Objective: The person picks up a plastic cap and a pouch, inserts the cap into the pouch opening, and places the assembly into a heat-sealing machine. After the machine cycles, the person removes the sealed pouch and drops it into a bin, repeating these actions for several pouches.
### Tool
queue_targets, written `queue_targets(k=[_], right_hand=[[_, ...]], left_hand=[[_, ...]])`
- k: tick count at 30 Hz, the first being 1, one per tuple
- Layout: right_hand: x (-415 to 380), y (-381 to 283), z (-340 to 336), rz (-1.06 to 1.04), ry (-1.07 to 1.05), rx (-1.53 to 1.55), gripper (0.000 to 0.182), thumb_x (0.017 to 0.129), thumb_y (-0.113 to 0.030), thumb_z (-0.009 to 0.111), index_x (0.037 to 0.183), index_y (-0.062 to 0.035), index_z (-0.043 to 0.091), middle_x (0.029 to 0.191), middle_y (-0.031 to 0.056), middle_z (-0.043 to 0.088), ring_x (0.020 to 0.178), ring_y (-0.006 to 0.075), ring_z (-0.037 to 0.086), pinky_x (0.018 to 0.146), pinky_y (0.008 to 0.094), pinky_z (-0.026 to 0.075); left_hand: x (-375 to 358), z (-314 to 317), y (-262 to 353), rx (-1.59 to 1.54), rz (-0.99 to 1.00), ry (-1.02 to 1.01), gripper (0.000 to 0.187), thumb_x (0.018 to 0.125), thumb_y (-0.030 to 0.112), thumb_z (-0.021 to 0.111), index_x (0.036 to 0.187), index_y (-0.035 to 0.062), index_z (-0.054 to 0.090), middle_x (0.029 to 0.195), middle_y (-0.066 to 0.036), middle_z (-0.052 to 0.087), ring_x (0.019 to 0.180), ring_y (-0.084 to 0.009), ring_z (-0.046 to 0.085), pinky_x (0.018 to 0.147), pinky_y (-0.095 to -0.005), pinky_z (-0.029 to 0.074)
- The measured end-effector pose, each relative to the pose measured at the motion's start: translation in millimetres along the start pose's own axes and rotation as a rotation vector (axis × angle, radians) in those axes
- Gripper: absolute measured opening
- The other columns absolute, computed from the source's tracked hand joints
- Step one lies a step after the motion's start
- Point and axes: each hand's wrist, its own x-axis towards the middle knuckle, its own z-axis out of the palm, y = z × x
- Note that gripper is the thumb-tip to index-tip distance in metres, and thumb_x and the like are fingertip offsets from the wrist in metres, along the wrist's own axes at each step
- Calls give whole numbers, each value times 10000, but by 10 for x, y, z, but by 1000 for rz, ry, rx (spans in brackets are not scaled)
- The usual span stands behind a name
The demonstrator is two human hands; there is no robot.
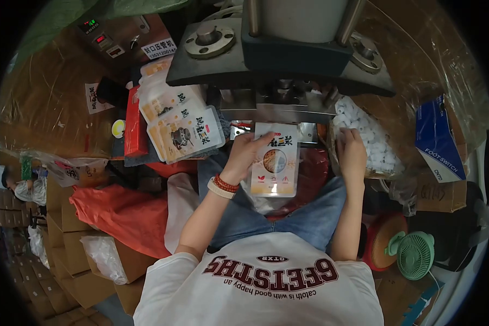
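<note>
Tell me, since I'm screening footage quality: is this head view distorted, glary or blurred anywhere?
Head view: strong fisheye bending with black corners; bright glare at the left edge; the pouch in the left hand is sharp, though its small print is unreadable; boxes at the lower left are dim.

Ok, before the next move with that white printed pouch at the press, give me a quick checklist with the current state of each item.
1. Left hand grips the white printed food pouch by its upper left edge: ok.
2. Pouch top lies at the grey metal press machine, under its head: ok.
3. Pouch top seated squarely in the jaws: cannot tell, hidden by the machine.
4. Right hand away from the press, resting in the clear bag of small white packets: ok.
5. Right hand holding a packet: cannot tell.
6. Stack of matching printed pouches ready on the left: ok.
</note>
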Motion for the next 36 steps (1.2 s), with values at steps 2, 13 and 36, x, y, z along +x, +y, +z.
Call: queue_targets(k=[2,13,36], right_hand=[[-17,-17,-12,24,11,90,253,852,-82,594,1088,6,606,1041,181,604,868,373,593,750,418,489],[-167,-584,-467,19,385,595,208,843,20,607,1050,12,627,971,132,669,842,257,638,780,329,499],[-115,-450,-640,-149,228,440,280,810,-69,666,1077,-16,598,1060,147,614,974,311,575,799,361,472]], left_hand=[[-41,-138,22,345,82,9,422,870,269,687,1158,-23,591,1057,-123,654,913,-186,626,825,-347,494],[-915,-795,163,1099,520,465,384,700,-63,541,1026,73,694,1002,-88,702,992,-265,660,848,-317,519],[-200,65,47,-44,-49,-44,270,878,160,675,1035,-56,636,979,-111,680,802,-156,672,700,-279,549]])
